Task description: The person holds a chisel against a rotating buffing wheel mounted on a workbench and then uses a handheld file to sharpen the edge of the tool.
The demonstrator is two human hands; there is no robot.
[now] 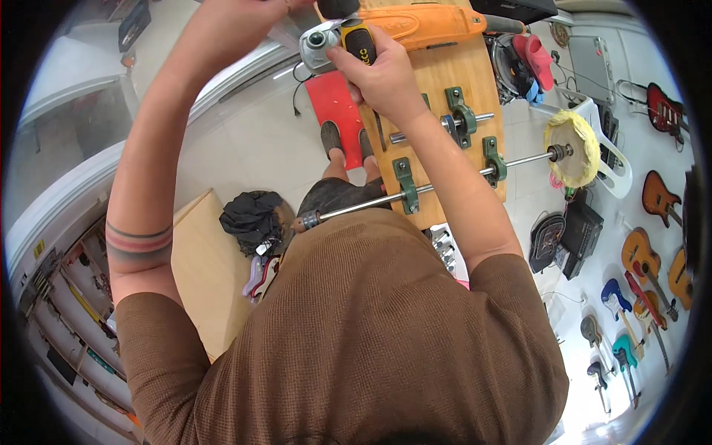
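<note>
In my right hand [386,78] is a yellow-and-black handle [357,41], the thumb and fingers wrapped round it. It lies against the silver gear head [317,43] of an orange power tool [415,24], which looks like an angle grinder or polisher. A rounded black piece [337,7] shows just beyond the handle; whether the two are joined I cannot tell. My left hand [241,21] reaches to the top edge, left of the gear head. Its fingertips are mostly cut off, so what they touch is hidden.
Under my right forearm, a wooden bench [437,70] carries green bearing blocks [460,115] with steel shafts. The longer shaft [374,202] passes close to my body and ends in a yellow buffing wheel [572,148]. A red mat [337,111] lies on the floor. Guitars [641,252] hang at right.
</note>
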